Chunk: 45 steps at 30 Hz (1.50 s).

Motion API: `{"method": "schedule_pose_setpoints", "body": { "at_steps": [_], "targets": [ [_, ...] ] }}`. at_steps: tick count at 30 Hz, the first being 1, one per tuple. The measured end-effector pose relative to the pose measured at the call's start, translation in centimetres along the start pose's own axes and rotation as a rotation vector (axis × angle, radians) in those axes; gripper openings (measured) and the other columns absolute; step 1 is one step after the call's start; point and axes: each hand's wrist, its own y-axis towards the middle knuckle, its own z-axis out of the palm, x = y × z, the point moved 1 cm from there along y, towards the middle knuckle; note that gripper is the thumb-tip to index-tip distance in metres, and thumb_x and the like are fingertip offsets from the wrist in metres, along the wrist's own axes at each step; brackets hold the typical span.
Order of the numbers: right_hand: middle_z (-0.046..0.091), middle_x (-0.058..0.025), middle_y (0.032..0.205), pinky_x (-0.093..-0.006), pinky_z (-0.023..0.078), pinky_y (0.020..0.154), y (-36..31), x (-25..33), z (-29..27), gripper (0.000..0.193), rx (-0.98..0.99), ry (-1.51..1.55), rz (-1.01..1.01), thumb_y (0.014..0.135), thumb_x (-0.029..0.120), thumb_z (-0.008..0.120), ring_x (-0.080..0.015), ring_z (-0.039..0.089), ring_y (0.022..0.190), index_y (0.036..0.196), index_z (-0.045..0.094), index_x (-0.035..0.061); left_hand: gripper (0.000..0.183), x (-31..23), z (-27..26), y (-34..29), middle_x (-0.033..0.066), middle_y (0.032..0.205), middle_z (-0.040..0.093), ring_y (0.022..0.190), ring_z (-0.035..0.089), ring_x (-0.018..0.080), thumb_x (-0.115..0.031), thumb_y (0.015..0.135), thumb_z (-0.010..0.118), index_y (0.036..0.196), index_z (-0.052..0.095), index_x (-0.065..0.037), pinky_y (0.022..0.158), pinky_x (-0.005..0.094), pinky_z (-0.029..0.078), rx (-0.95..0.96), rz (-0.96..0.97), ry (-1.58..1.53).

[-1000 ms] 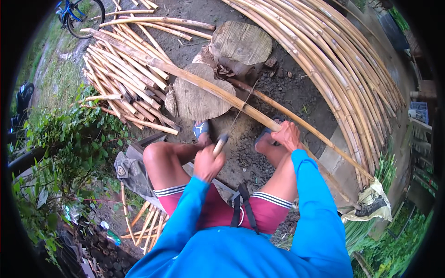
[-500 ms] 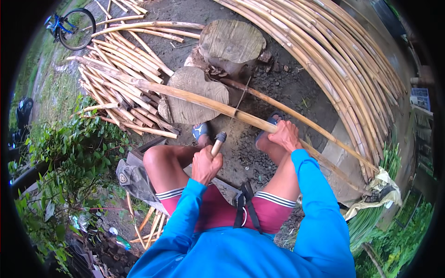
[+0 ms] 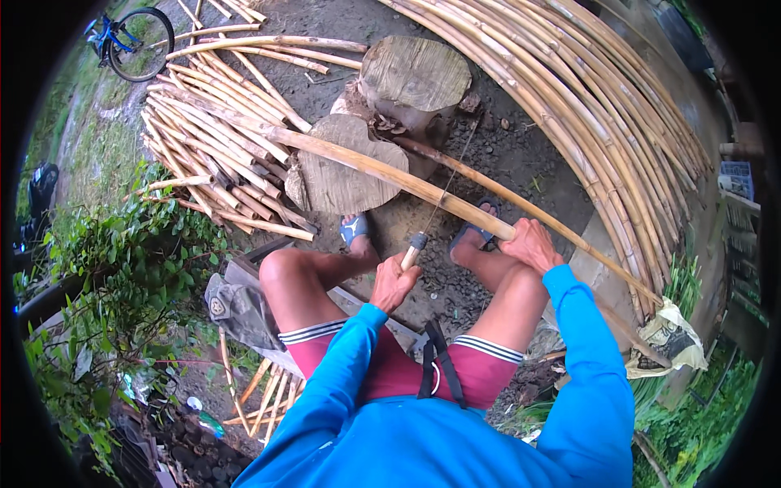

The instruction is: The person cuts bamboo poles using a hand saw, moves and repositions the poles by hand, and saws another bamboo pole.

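Note:
My left hand (image 3: 394, 285) is closed round the light handle of a machete (image 3: 413, 250), which has a dark collar. Its long, thin blade, seen nearly edge-on, points away from me and crosses a bamboo pole (image 3: 382, 172). Whether blade and pole touch, I cannot tell. My right hand (image 3: 533, 246) grips that pole near my right knee. The pole slants from far left to near right, passing over the nearer wooden stump (image 3: 346, 183). Beyond it, a second, thinner pole (image 3: 504, 192) lies roughly alongside, reaching toward the right.
Short cut bamboo pieces (image 3: 199, 134) are heaped at the left. Long bamboo poles (image 3: 586, 122) lie in a curved row at the right. A farther stump (image 3: 415, 73), a blue bicycle (image 3: 134, 45), a pale sack (image 3: 671, 337) and leafy plants (image 3: 134, 244) surround me.
The held bamboo pole has slid to the right and toward me with my right hand. My left hand and the machete have also moved right, the blade still across the pole.

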Motion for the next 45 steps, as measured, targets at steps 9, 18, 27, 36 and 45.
{"method": "schedule_pose_setpoints", "body": {
  "at_steps": [9, 18, 27, 36, 45],
  "targets": [
    [0.066, -0.0325, 0.079, -0.0518, 0.057, 0.075, -6.5, -0.3, -2.8, 0.037, 0.004, -0.044, -0.038, 0.069, 0.030, 0.067, -0.0480, 0.068, 0.077, 0.079, 0.071, -0.0049, 0.025, -0.7, 1.8, -5.0, 0.0159, 0.071, 0.056, 0.063, 0.056, 0.0258, -0.023, 0.086, 0.066, 0.093, 0.055, -0.002, 0.062, 0.0430, 0.046, -0.133, 0.214, -0.046],
    [0.067, -0.0314, 0.080, -0.0512, 0.058, 0.073, -9.5, -0.5, -1.1, 0.039, -0.039, -0.043, 0.009, 0.070, 0.032, 0.066, -0.0475, 0.069, 0.077, 0.082, 0.072, -0.0041, 0.029, -2.6, -0.2, -8.6, 0.0142, 0.061, 0.056, 0.057, 0.052, 0.0240, -0.026, 0.084, 0.066, 0.082, 0.061, 0.002, 0.059, 0.0415, 0.044, -0.041, 0.032, 0.082],
    [0.066, -0.0314, 0.080, -0.0523, 0.056, 0.074, -9.3, -0.7, 0.6, 0.038, -0.050, -0.054, 0.037, 0.071, 0.034, 0.066, -0.0480, 0.067, 0.077, 0.083, 0.072, -0.0017, 0.030, -0.8, -2.9, -13.5, 0.0208, 0.066, 0.057, 0.060, 0.057, 0.0319, -0.027, 0.084, 0.066, 0.084, 0.057, 0.002, 0.061, 0.0439, 0.044, -0.012, 0.012, 0.152],
    [0.069, -0.0250, 0.084, -0.0531, 0.055, 0.074, -9.1, 0.1, 1.5, 0.039, -0.367, -0.053, -0.253, 0.067, 0.035, 0.073, -0.0456, 0.067, 0.078, 0.082, 0.068, -0.0008, 0.024, -1.1, -2.2, -13.6, 0.0193, 0.068, 0.056, 0.062, 0.061, 0.0361, -0.023, 0.091, 0.064, 0.098, 0.051, -0.004, 0.058, 0.0412, 0.046, -0.057, 0.171, 0.132],
    [0.069, -0.0285, 0.084, -0.0497, 0.057, 0.079, -6.6, 5.6, -0.2, 0.042, -0.002, 0.084, -0.017, 0.076, 0.040, 0.065, -0.0451, 0.069, 0.082, 0.088, 0.074, 0.0003, 0.021, -0.1, -3.2, -14.6, 0.0207, 0.069, 0.056, 0.063, 0.061, 0.0392, -0.019, 0.088, 0.064, 0.098, 0.053, -0.004, 0.059, 0.0461, 0.045, -0.080, 0.176, 0.194]
  ]
}}
